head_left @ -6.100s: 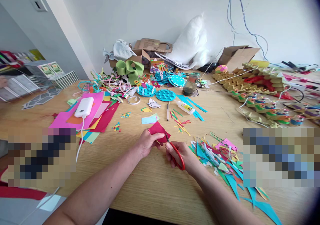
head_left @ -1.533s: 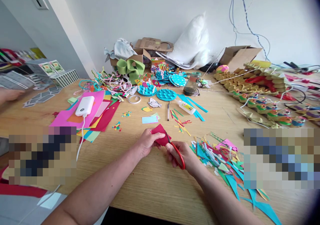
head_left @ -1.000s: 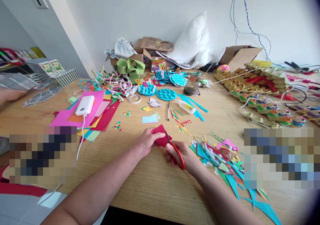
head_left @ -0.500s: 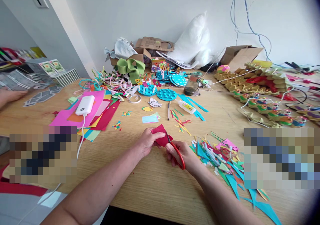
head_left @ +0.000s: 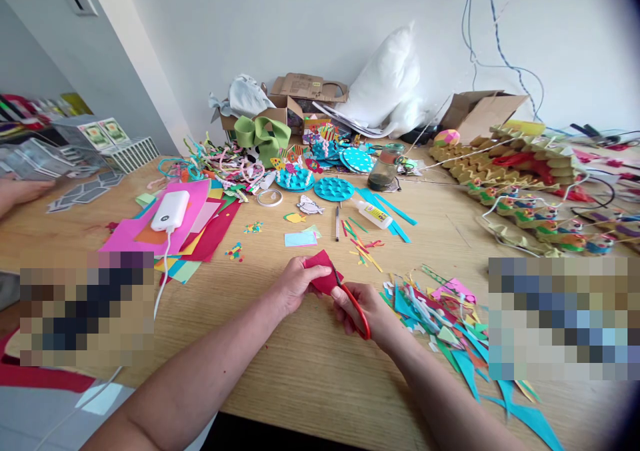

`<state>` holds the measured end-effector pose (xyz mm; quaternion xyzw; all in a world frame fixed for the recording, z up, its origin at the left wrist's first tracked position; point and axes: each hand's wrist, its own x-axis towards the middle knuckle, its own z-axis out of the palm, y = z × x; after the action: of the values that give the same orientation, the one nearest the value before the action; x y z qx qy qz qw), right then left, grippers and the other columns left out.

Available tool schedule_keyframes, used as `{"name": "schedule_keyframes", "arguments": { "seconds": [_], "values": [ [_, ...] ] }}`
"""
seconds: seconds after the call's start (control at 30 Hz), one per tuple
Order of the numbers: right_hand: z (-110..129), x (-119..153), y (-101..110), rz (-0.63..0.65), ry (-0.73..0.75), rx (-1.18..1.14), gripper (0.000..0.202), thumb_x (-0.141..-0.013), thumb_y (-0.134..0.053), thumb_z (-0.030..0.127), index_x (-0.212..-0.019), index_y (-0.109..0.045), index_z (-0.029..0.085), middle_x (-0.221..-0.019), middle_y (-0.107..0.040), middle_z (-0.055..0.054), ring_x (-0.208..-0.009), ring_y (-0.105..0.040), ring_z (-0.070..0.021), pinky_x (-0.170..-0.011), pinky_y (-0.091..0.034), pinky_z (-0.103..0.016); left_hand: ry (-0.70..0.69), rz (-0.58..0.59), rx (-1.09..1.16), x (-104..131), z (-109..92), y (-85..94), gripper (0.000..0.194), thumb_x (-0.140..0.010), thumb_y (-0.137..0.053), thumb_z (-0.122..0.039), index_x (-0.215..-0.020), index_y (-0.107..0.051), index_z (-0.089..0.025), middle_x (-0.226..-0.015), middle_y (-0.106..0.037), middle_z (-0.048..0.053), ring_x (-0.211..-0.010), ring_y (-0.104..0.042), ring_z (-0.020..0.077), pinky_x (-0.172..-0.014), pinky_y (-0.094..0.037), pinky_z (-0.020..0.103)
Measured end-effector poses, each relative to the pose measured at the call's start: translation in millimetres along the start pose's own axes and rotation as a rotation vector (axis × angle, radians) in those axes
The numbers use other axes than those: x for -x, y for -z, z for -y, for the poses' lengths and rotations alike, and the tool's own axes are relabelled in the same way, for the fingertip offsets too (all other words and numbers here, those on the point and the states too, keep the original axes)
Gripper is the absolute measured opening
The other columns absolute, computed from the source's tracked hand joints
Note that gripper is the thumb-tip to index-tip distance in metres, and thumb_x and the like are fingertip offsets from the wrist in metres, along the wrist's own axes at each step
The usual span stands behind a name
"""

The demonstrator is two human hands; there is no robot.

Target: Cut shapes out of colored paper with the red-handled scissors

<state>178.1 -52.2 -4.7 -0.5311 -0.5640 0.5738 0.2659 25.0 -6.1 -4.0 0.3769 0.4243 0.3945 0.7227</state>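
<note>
My left hand [head_left: 297, 283] pinches a small piece of red paper [head_left: 320, 264] above the table. In my right hand [head_left: 361, 304] are scissors with orange-red handles [head_left: 361, 321]; their blades lie across the right part of the paper. Just beyond my hands lie a pale blue paper rectangle [head_left: 300, 239], a yellow paper fish [head_left: 295, 217] and a white fish cut-out with dark outlines [head_left: 310, 205]. A pen [head_left: 337, 224] and a glue bottle [head_left: 375, 215] lie farther right, near thin coloured paper strips [head_left: 367, 254].
Paper scraps [head_left: 450, 324] spread right of my right arm. Coloured sheets [head_left: 200, 231] lie at left under a white power bank [head_left: 171, 211] with a cable. Blue decorated discs [head_left: 334, 189], a glass jar [head_left: 385, 167] and egg cartons [head_left: 530, 197] stand farther back. Another person's hand [head_left: 25, 194] is at far left.
</note>
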Motion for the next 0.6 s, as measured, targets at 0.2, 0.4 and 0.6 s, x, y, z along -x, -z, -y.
{"name": "schedule_keyframes", "arguments": {
  "seconds": [0.2,0.4,0.6],
  "values": [
    [-0.8,-0.1,1.0,-0.003,-0.006,-0.006,0.049,-0.073,-0.057,0.064,-0.064,-0.049,0.017,-0.051,-0.055,0.003,-0.035,-0.051,-0.0083,-0.033,-0.03,-0.016,0.0,0.002,0.0,0.3,-0.6,-0.2,0.02,-0.058,-0.072,-0.028,-0.067,-0.063,-0.012,-0.061,-0.065,0.004,-0.046,-0.052,0.0097,-0.04,-0.035,0.021],
    [1.0,0.8,0.5,-0.005,-0.024,-0.007,0.05,-0.074,-0.056,0.065,-0.063,-0.048,0.017,-0.05,-0.053,0.003,-0.035,-0.05,-0.0083,-0.032,-0.029,-0.016,0.004,0.012,0.004,1.4,-2.3,-0.7,0.02,-0.059,-0.072,-0.027,-0.068,-0.064,-0.012,-0.062,-0.066,0.004,-0.047,-0.052,0.0095,-0.04,-0.035,0.021],
    [1.4,0.5,0.9,-0.008,-0.004,0.004,0.05,-0.076,-0.054,0.064,-0.063,-0.049,0.016,-0.05,-0.053,0.002,-0.034,-0.049,-0.008,-0.032,-0.028,-0.016,-0.001,0.021,-0.007,0.9,-1.4,0.1,0.021,-0.059,-0.072,-0.029,-0.068,-0.064,-0.012,-0.061,-0.065,0.004,-0.046,-0.052,0.0097,-0.04,-0.035,0.021]
  ]
}}
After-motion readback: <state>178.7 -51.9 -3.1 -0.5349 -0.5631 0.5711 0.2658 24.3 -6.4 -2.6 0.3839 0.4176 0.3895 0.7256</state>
